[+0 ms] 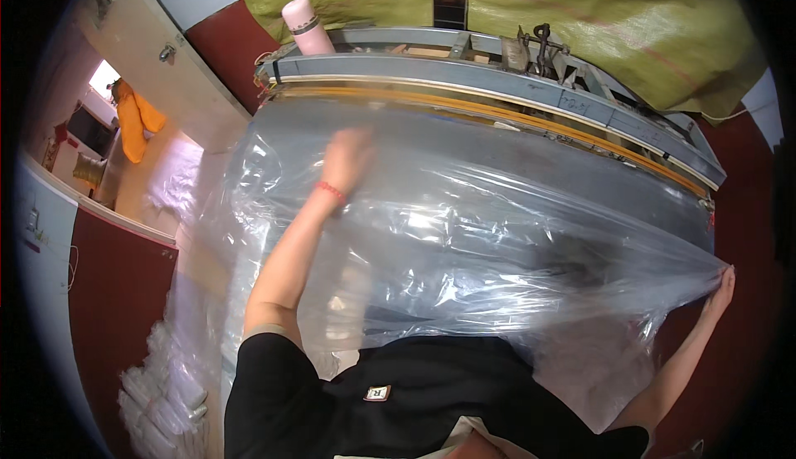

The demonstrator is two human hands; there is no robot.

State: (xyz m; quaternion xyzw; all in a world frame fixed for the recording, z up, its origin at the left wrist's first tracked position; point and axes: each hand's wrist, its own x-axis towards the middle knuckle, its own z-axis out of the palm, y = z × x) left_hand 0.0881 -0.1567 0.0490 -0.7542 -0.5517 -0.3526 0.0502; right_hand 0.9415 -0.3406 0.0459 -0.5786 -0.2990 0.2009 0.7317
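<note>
We see a large clear plastic sheet (464,235) spread over the grey metal table (531,169) in front of us, below a long sealing machine (497,86). A pink bottle (307,26) stands on the machine's left end, with a yellow-green woven sack (539,3) behind. Stacked clear bags (162,393) lie lower left. Our left hand (347,156) reaches forward, blurred, so its grip cannot be told. Our right hand (720,289), arm outstretched, pinches the sheet's right edge.

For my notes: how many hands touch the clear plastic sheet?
2. The left hand lies on the plastic sheet near the sealer bar; the right hand pinches its right edge.
</note>
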